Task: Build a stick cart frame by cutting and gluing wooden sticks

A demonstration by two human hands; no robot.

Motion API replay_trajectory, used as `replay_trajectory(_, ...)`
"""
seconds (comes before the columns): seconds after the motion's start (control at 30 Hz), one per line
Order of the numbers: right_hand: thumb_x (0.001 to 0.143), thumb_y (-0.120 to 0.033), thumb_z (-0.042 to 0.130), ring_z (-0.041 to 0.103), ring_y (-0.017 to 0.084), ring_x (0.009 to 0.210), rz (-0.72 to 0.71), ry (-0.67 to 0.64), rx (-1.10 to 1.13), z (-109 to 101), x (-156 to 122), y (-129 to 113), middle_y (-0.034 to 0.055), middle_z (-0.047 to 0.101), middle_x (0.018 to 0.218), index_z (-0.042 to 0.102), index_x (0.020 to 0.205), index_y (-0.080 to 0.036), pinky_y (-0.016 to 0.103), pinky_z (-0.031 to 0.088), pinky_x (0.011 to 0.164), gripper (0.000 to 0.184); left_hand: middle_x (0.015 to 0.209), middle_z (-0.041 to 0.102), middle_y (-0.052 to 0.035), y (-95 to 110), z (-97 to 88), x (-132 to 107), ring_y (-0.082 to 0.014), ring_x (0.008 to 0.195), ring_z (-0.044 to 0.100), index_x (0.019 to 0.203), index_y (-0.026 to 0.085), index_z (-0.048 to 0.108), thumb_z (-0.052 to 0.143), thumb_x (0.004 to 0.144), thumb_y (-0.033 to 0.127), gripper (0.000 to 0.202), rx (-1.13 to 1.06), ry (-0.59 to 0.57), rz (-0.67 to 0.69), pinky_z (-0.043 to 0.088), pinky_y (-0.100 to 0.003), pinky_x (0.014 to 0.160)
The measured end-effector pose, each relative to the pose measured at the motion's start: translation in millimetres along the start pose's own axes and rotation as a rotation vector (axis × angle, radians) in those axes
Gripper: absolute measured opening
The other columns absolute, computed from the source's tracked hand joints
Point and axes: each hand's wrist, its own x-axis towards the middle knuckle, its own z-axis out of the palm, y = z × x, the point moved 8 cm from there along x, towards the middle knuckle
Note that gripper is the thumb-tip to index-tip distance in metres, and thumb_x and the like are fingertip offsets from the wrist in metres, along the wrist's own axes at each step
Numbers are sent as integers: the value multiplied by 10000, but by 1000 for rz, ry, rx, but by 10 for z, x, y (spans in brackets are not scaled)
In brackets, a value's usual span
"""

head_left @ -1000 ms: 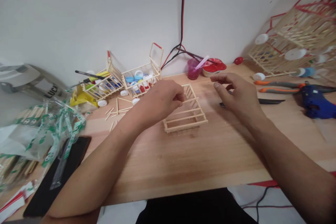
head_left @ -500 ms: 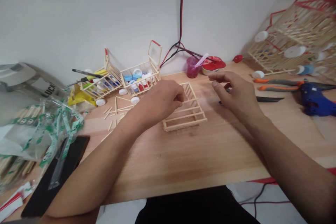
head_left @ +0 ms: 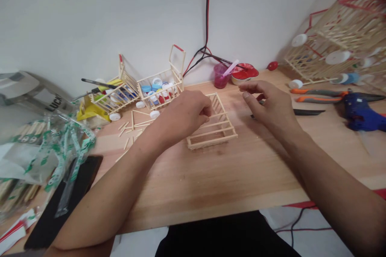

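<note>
A flat ladder-like frame of glued wooden sticks [head_left: 212, 141] lies on the wooden table [head_left: 211, 180]. My left hand [head_left: 183, 114] hovers over its left side, fingers curled together close to the frame's upper rails. Nothing shows in those fingers, though they partly hide the frame's corner. My right hand [head_left: 268, 102] is raised to the right of the frame, fingers apart and empty. It is above a dark-handled craft knife [head_left: 307, 112]. Loose wooden sticks [head_left: 132, 122] are scattered on the table to the left.
Two small stick crates holding bottle caps [head_left: 159, 88] stand against the wall. A pink cup [head_left: 220, 76] and a red-stained tub [head_left: 244, 73] sit behind. To the right are orange-handled pliers [head_left: 316, 96], a blue glue gun [head_left: 358, 112] and a large stick structure [head_left: 340, 36]. A plastic bag of sticks [head_left: 57, 148] lies left.
The whole view has drifted slightly, with the scene sitting a little higher and further left. Both hands keep nearly the same pose, and the stick frame has not shifted on the table.
</note>
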Motion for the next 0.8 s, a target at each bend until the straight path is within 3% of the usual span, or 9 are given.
replay_trajectory(0.8, 883, -319, 575, 701, 263, 938, -1, -8, -6, -1, -2, -3, 56, 756, 1088, 707, 1076, -275, 433, 554, 756, 238, 810, 691, -32, 14, 19, -6, -139, 744, 583, 728, 156, 680, 561, 767, 64, 156, -8, -7, 9, 406, -293, 704)
